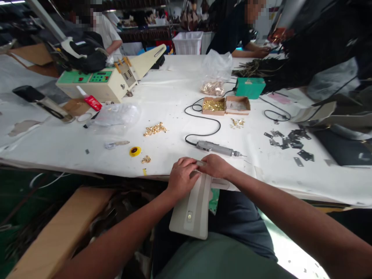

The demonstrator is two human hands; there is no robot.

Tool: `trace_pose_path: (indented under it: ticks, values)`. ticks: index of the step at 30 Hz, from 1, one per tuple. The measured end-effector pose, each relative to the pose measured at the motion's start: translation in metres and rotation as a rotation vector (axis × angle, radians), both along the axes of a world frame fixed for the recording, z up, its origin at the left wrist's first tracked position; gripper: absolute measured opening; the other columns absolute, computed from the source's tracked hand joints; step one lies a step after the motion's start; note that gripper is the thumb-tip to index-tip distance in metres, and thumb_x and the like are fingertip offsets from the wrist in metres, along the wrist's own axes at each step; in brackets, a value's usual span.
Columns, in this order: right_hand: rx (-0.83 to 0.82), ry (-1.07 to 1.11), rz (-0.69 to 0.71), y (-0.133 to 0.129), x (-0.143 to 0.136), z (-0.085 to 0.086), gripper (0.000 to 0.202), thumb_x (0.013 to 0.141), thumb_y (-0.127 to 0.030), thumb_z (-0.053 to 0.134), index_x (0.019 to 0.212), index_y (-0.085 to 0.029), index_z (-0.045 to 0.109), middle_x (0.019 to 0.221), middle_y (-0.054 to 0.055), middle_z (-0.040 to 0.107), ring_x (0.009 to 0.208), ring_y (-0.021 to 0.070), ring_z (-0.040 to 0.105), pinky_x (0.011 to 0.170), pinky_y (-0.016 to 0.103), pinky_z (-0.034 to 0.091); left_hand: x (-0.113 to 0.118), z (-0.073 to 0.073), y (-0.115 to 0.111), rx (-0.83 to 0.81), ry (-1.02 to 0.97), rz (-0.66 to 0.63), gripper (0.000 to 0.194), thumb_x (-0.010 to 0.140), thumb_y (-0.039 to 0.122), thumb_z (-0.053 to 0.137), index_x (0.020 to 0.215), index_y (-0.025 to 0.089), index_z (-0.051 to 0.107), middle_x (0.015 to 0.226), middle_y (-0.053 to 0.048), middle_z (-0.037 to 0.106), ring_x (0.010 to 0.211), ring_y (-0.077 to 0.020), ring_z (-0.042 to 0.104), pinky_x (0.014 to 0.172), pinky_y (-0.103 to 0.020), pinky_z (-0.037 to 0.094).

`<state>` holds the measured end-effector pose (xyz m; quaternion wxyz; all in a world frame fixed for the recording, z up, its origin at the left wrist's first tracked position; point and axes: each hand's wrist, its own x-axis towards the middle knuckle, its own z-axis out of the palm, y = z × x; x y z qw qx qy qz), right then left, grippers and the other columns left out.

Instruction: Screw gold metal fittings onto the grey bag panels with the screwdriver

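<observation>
A flat grey panel (178,221), seemingly a bag piece, slants from the table's front edge down over my lap. Along it runs a paler strip, with a small round metal fitting (189,217) near the lower end. My left hand (183,176) lies over the panel's upper left part with its fingers bent onto the far edge. At the upper right, my right hand (215,166) pinches the same end, its fingertips close to the left ones. What lies under the fingers is hidden. Just beyond the hands lies a grey electric screwdriver (215,148) with a black cord.
Gold hardware (155,129) lies in small piles, and more fills a cardboard box (213,112). Dark metal plates (290,139) are scattered at right. A yellow round spool (135,151), a beige machine (90,87) and a green box (250,87) stand on the table. Two people sit across.
</observation>
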<state>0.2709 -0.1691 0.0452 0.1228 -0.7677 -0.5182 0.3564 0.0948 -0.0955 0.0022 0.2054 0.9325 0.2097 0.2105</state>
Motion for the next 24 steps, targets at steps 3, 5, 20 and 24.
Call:
trace_pose_path:
  ticks: [3, 5, 20, 24]
  values:
    - [0.024, -0.027, -0.033, 0.001, 0.002, -0.004, 0.024, 0.088, -0.040, 0.065, 0.086, -0.019, 0.076, 0.082, 0.008, 0.074, 0.082, 0.0228, 0.068, 0.065, 0.028, 0.041, 0.000, -0.008, 0.005, -0.021, -0.062, 0.019, 0.016, 0.084, 0.023, 0.074, 0.100, 0.023, 0.076, 0.116, -0.008, 0.075, 0.112, -0.0289, 0.065, 0.097, -0.048, 0.052]
    - [0.063, -0.044, -0.064, -0.001, 0.003, -0.010, 0.028, 0.086, -0.043, 0.069, 0.098, -0.019, 0.077, 0.092, 0.008, 0.077, 0.088, 0.0236, 0.069, 0.070, 0.028, 0.044, 0.000, -0.010, 0.006, -0.023, -0.063, 0.026, 0.017, 0.084, 0.023, 0.074, 0.101, 0.024, 0.077, 0.113, -0.007, 0.077, 0.110, -0.0291, 0.065, 0.096, -0.049, 0.053]
    - [0.300, -0.314, -0.646, -0.101, 0.161, -0.014, 0.026, 0.086, -0.042, 0.063, 0.094, -0.024, 0.080, 0.082, 0.001, 0.079, 0.075, 0.0203, 0.071, 0.070, 0.031, 0.049, 0.005, -0.011, 0.023, -0.013, -0.018, -0.005, 0.013, 0.083, 0.031, 0.077, 0.095, 0.028, 0.080, 0.110, -0.001, 0.079, 0.112, -0.0289, 0.065, 0.108, -0.052, 0.042]
    - [0.206, -0.397, -0.688, -0.133, 0.213, -0.018, 0.026, 0.084, -0.040, 0.064, 0.093, -0.023, 0.082, 0.082, 0.004, 0.079, 0.077, 0.0229, 0.071, 0.070, 0.032, 0.047, 0.004, -0.017, 0.024, -0.002, -0.043, -0.007, 0.013, 0.085, 0.032, 0.076, 0.096, 0.028, 0.080, 0.109, -0.001, 0.079, 0.112, -0.0289, 0.065, 0.110, -0.053, 0.041]
